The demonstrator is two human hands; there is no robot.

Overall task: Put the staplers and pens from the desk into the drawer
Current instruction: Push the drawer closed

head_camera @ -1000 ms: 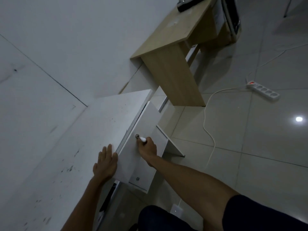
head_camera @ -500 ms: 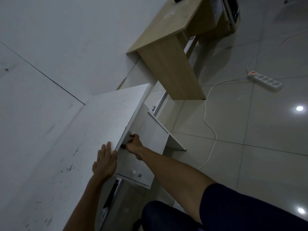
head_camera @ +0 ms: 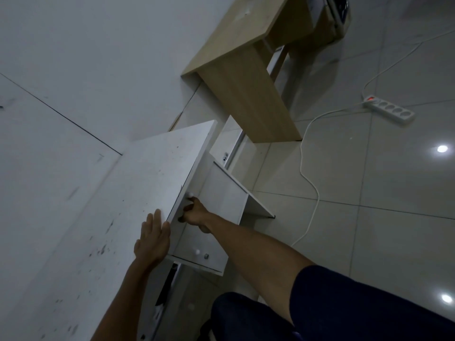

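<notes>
My right hand (head_camera: pixel 195 214) is closed around a white pen (head_camera: pixel 189 194), of which only the tip sticks out above my fingers. The hand is pressed into the dark gap between the white desk top (head_camera: pixel 138 198) and the white drawer unit (head_camera: pixel 222 198) under it. The inside of the drawer is hidden. A lower drawer front (head_camera: pixel 197 242) carries a small metal knob (head_camera: pixel 206 255). My left hand (head_camera: pixel 152 239) lies flat on the desk's front edge, fingers spread, holding nothing. No stapler is in view.
A wooden side table (head_camera: pixel 246 77) stands past the desk against the wall. A white power strip (head_camera: pixel 389 110) and its cable (head_camera: pixel 312 188) lie on the tiled floor to the right. My dark-clothed knee (head_camera: pixel 246 316) is below the drawers.
My right hand has carried the pen from in front of the drawer panel up into the gap under the desk top. My left hand has stayed on the desk edge.
</notes>
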